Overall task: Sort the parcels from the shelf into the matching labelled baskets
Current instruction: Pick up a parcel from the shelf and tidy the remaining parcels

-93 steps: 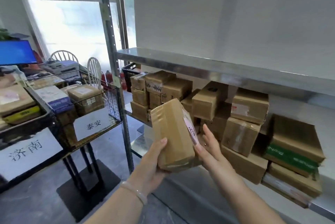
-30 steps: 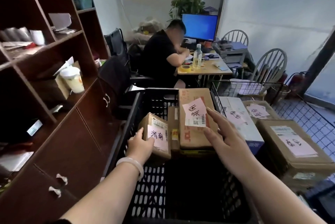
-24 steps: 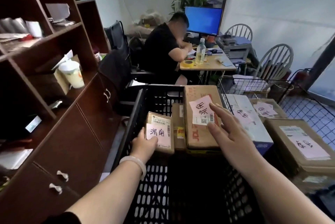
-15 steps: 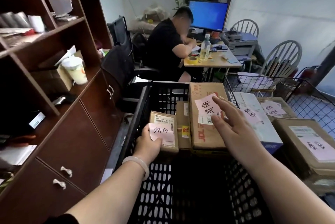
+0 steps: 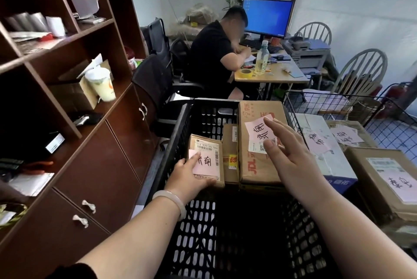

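A small brown parcel (image 5: 206,154) with a pink handwritten label lies at the left inside the black plastic crate (image 5: 171,143). My left hand (image 5: 189,179) grips its near edge, thumb on the label. Beside it sit a narrow taped parcel (image 5: 230,143) and a large brown JDL box (image 5: 255,172) with a matching pink label. My right hand (image 5: 291,161) hovers open over the large box, fingers spread, holding nothing.
A wire basket (image 5: 316,102) on the right holds a white box (image 5: 320,143) and brown parcels (image 5: 383,179) with different pink labels. A brown cabinet (image 5: 90,166) stands close on the left. A person (image 5: 212,57) sits at a desk (image 5: 270,73) beyond the crate.
The parcel taken from the metal shelf now lies in the black crate. Over the last second my left hand settled it flatter and my right hand stayed hovering over the large box.
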A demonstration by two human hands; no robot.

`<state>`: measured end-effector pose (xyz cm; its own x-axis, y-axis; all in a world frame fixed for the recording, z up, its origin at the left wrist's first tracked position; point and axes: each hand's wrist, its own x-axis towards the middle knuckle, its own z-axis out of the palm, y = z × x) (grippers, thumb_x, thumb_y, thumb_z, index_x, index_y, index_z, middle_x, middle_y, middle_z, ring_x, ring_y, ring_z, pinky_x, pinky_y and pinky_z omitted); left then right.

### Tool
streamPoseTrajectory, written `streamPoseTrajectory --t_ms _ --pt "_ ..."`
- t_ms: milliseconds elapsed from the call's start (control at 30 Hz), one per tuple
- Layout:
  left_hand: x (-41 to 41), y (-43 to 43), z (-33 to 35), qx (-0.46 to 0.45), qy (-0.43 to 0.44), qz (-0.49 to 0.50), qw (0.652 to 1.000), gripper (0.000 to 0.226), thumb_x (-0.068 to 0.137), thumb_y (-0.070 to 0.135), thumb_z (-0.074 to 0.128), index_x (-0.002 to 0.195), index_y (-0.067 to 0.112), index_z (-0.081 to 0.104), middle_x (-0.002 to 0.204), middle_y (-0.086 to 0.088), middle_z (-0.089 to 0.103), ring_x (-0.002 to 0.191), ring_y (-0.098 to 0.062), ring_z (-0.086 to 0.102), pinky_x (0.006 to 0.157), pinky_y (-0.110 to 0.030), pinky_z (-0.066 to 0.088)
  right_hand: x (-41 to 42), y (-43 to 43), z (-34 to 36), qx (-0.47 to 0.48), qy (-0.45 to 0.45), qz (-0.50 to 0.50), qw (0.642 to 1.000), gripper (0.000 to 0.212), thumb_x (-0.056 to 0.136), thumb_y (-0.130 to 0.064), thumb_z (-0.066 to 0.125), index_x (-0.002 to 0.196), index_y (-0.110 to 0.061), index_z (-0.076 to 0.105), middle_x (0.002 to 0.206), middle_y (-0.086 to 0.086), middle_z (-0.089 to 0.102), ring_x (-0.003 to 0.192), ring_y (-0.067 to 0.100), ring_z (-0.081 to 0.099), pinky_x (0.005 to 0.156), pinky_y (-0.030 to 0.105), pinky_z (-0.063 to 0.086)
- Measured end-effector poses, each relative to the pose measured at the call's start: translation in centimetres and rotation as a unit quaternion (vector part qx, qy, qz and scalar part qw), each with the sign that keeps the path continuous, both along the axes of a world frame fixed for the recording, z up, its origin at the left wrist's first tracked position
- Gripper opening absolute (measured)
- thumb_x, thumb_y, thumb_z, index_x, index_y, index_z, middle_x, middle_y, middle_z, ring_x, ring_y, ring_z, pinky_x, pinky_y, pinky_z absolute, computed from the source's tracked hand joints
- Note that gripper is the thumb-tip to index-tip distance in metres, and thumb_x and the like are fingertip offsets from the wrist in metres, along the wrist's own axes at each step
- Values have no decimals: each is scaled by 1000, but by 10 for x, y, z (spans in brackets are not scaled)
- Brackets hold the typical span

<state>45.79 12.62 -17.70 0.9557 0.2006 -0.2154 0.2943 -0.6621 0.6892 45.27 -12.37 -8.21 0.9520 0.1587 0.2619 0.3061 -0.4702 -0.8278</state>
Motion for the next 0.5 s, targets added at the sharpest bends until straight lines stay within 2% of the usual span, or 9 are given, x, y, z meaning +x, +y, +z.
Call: streamPoseTrajectory --t_ms 200,300,500 --pt "-2 4 5 -22 -29 -5 999 94 73 48 83 152 35 33 140 -2 43 112 -12 45 96 -23 38 -5 -4 3 -3 2 -7 1000 59 82 -69 39 139 -52 41 149 -19 36 140 2 30 114 47 32" --pt "-2 7 13 18 -3 -46 999 97 73 50 82 153 35 31 134 0 43 106 -11 44 91 -21 35 -7 -7 7 0 3 -9 1000 60 83 -66 39 140 -48 43 148 -19 37 138 0 30 115 45 31" --pt "-6 4 19 103 72 -87 988 100 76 54 78 156 30 24 144 -4 46 123 -21 52 102 -27 41 -10 -6 7 -3 1 0 1000 57 85 -63 38 140 -49 43 146 -22 37 137 -3 29 115 42 30"
